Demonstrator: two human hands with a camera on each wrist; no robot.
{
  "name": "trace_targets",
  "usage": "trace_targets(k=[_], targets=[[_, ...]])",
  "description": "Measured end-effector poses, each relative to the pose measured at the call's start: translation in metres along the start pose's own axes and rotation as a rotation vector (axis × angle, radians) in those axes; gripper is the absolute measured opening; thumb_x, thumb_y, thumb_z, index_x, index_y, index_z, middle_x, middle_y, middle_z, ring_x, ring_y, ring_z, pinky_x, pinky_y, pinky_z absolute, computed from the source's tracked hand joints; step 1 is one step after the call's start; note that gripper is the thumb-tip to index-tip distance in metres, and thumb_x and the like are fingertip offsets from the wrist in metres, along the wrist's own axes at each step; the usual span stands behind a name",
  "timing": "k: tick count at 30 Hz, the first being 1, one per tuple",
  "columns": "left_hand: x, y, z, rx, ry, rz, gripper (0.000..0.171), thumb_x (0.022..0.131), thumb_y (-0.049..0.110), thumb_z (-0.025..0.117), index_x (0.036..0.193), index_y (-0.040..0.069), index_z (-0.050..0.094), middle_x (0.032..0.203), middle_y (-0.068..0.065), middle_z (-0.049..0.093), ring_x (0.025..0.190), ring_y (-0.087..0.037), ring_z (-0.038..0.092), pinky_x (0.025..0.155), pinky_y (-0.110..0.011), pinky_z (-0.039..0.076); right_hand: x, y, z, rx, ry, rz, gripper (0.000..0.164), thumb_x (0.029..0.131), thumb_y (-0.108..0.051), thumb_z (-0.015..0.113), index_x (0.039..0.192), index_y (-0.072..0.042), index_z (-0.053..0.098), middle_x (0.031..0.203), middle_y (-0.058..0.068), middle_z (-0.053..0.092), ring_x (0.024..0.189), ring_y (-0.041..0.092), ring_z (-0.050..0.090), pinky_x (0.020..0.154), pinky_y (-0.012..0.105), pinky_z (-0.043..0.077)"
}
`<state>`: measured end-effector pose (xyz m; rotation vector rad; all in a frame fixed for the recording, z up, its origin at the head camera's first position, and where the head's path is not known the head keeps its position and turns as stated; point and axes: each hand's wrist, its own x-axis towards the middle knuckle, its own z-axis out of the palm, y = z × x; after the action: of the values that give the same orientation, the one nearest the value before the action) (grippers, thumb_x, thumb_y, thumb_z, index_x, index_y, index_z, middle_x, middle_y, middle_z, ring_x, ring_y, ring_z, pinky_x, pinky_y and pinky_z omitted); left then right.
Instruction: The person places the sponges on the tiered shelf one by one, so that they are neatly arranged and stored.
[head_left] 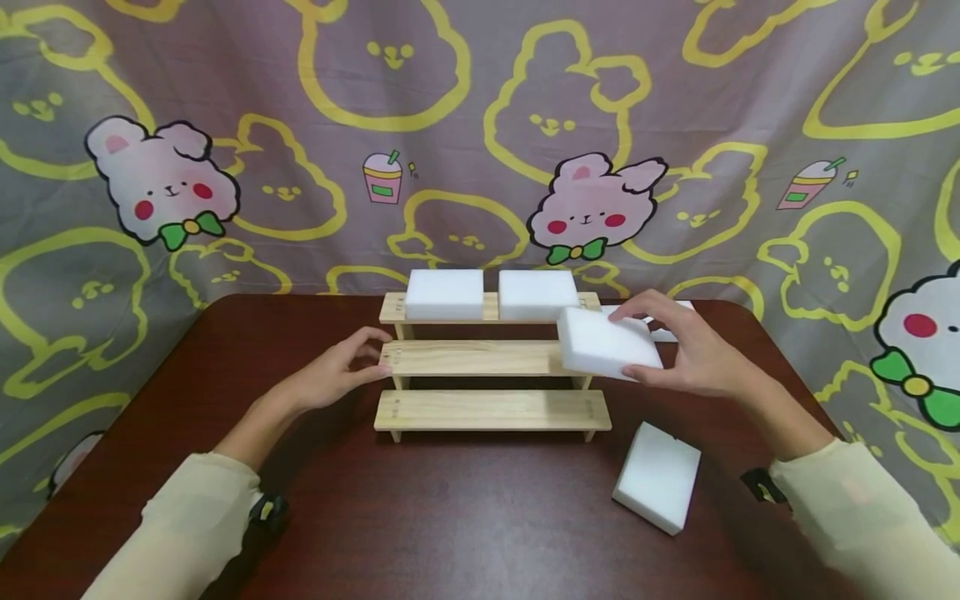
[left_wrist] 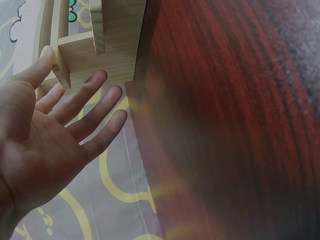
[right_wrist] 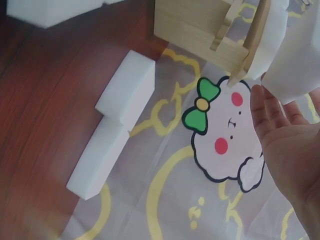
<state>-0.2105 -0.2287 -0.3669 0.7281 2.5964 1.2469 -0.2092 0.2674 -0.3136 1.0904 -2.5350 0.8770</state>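
My right hand [head_left: 693, 354] pinches a white foam block [head_left: 606, 340] between thumb and fingers, tilted over the right end of the wooden three-tier rack's [head_left: 480, 358] middle step. In the right wrist view, the held block [right_wrist: 297, 60] appears above the fingertips. At the rack's left side, my left hand [head_left: 337, 367] holds the end of the middle step, thumb at its front and index finger behind. The left wrist view shows the other fingers extended beside the rack [left_wrist: 105, 55]. Two white blocks, a left one [head_left: 446, 293] and a right one [head_left: 537, 293], sit side by side on the top step.
On the dark red-brown table [head_left: 480, 517], one white block [head_left: 658, 477] lies at the rack's front right. Two more blocks touch near the far edge, an upper one [right_wrist: 129, 90] and a lower one [right_wrist: 97, 160]. A patterned curtain [head_left: 465, 150] hangs behind the table.
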Motion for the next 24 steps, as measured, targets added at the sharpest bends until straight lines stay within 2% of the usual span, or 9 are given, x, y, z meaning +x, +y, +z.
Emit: trace_targets(k=[7, 13, 20, 24], targets=[[0.0, 0.001, 0.0, 0.0, 0.005, -0.005, 0.044, 0.105, 0.011, 0.063, 0.14, -0.004, 0.042, 0.125, -0.026, 0.064, 0.121, -0.04, 0.061, 0.093, -0.052, 0.049, 0.006, -0.007, 0.011, 0.079, -0.036, 0.0, 0.059, 0.074, -0.012, 0.091, 0.126, -0.017, 0.063, 0.12, -0.001, 0.059, 0.101, 0.015, 0.054, 0.065, 0.031, 0.055], [-0.001, 0.003, 0.0, 0.002, -0.001, -0.014, 0.044, 0.105, 0.013, 0.063, 0.14, -0.003, 0.042, 0.126, -0.025, 0.064, 0.122, -0.04, 0.06, 0.094, -0.052, 0.049, 0.012, -0.013, 0.019, 0.051, -0.017, -0.055, 0.057, 0.073, -0.013, 0.092, 0.124, -0.015, 0.066, 0.121, -0.001, 0.064, 0.104, 0.013, 0.055, 0.083, 0.03, 0.052], [-0.002, 0.003, 0.001, 0.009, -0.001, -0.01, 0.045, 0.105, 0.013, 0.063, 0.141, -0.003, 0.041, 0.126, -0.025, 0.064, 0.122, -0.04, 0.06, 0.094, -0.052, 0.049, 0.018, -0.02, 0.029, 0.081, -0.018, -0.097, 0.057, 0.072, -0.013, 0.093, 0.122, -0.013, 0.067, 0.118, 0.0, 0.066, 0.102, 0.014, 0.056, 0.082, 0.033, 0.052], [-0.002, 0.003, 0.001, 0.012, 0.001, -0.013, 0.045, 0.105, 0.013, 0.063, 0.141, -0.003, 0.042, 0.127, -0.025, 0.064, 0.122, -0.04, 0.06, 0.094, -0.052, 0.049, 0.02, -0.02, 0.035, 0.088, -0.012, -0.128, 0.057, 0.071, -0.012, 0.094, 0.121, -0.012, 0.067, 0.117, 0.001, 0.067, 0.101, 0.014, 0.057, 0.081, 0.028, 0.051]])
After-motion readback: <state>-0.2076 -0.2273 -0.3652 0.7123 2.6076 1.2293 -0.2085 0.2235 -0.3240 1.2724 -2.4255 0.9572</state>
